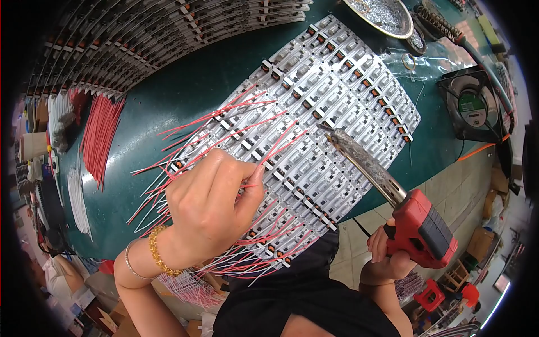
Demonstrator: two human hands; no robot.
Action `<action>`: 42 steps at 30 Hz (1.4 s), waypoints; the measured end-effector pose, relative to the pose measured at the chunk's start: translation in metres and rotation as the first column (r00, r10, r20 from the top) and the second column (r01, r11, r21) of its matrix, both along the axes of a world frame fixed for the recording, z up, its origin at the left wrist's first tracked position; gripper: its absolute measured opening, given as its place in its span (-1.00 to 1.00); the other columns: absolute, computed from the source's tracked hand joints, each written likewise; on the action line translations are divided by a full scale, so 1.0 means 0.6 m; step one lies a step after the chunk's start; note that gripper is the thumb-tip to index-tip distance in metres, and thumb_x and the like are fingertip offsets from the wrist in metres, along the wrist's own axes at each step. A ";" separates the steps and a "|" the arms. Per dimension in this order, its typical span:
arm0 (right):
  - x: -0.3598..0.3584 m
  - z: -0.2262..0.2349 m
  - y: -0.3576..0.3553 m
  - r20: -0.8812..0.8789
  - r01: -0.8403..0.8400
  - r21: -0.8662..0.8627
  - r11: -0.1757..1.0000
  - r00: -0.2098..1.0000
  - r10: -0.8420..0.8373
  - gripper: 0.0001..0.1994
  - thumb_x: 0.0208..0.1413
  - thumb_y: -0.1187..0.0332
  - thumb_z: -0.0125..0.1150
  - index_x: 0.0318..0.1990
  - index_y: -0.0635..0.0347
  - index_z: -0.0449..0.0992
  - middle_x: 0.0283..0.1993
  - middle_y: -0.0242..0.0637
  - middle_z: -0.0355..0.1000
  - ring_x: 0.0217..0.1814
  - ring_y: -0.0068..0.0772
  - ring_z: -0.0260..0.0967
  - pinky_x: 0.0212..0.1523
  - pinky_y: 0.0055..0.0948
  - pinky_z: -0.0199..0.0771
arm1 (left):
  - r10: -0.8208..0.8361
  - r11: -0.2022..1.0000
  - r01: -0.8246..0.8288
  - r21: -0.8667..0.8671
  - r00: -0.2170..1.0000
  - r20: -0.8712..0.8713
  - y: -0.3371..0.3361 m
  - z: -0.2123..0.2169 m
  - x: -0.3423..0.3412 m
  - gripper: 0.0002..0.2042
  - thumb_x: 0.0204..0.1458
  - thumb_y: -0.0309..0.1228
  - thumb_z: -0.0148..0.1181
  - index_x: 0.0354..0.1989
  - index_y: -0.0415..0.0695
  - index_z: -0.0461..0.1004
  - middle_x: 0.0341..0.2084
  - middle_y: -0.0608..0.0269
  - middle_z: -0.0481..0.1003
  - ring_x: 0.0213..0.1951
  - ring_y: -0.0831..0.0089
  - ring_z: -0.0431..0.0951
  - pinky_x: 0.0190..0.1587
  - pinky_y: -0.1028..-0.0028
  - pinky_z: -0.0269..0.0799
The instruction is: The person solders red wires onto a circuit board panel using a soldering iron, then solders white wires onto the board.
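Black shirt point(314, 314) is closest to the camera, and just past it the white circuit boards point(337, 115) sit on the green worktop point(154, 121), loose wires point(167, 173) along their left side. The left hand point(216, 194) has a narrow grip, seemingly pinching a red wire point(269, 156); the right hand's point(386, 254) wrapped round a soldering gun point(409, 216), tip over the boards, contact hard to tell. Looks like wire soldering, so the next move probably calls for a steady wire end under the tip. Red wire bundle point(102, 135) left, fan point(473, 106) right.
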State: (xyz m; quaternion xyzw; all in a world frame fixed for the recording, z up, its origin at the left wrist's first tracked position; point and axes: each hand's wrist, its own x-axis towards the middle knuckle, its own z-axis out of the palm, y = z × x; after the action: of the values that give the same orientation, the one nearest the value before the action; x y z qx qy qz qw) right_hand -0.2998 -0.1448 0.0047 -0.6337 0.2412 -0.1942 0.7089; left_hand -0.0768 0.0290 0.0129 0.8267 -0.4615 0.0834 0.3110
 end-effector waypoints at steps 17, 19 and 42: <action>-0.002 -0.003 0.000 0.067 0.083 0.022 0.996 0.994 -0.084 -0.21 -0.03 -0.17 0.12 -0.01 0.55 0.22 -0.83 -0.51 0.10 -0.85 -0.60 0.07 -0.72 -0.60 0.14 | 0.291 0.955 -0.226 0.192 0.834 -0.469 0.129 0.094 0.043 -0.95 0.00 -0.63 0.03 -0.43 -0.26 0.43 -0.59 0.37 0.37 -0.62 0.73 0.18 -0.60 0.69 0.03; -0.003 -0.002 -0.007 0.110 -0.046 0.109 0.993 0.993 0.034 -0.24 0.01 -0.15 0.10 0.00 0.54 0.20 -0.83 -0.51 0.10 -0.85 -0.60 0.08 -0.73 -0.60 0.14 | 0.333 0.943 -0.304 0.138 0.831 -0.446 0.119 0.116 0.037 -0.95 0.02 -0.63 0.02 -0.41 -0.27 0.42 -0.59 0.38 0.36 -0.61 0.75 0.17 -0.59 0.71 0.03; -0.021 -0.018 -0.005 0.153 0.020 0.143 0.989 0.987 -0.042 -0.25 0.02 -0.12 0.11 0.03 0.51 0.15 -0.80 -0.50 0.15 -0.83 -0.59 0.10 -0.71 -0.60 0.17 | 0.012 0.994 -0.071 -0.082 0.823 -0.567 -0.047 0.021 0.033 -0.98 -0.01 -0.60 0.06 -0.41 -0.30 0.40 -0.60 0.24 0.36 -0.64 0.56 0.28 -0.60 0.58 0.15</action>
State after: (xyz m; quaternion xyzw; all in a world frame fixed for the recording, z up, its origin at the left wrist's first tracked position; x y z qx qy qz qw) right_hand -0.3122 -0.1478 -0.0059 -0.5610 0.2079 -0.2366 0.7656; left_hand -0.0570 0.0007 0.0255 0.8075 -0.3256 -0.1356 0.4728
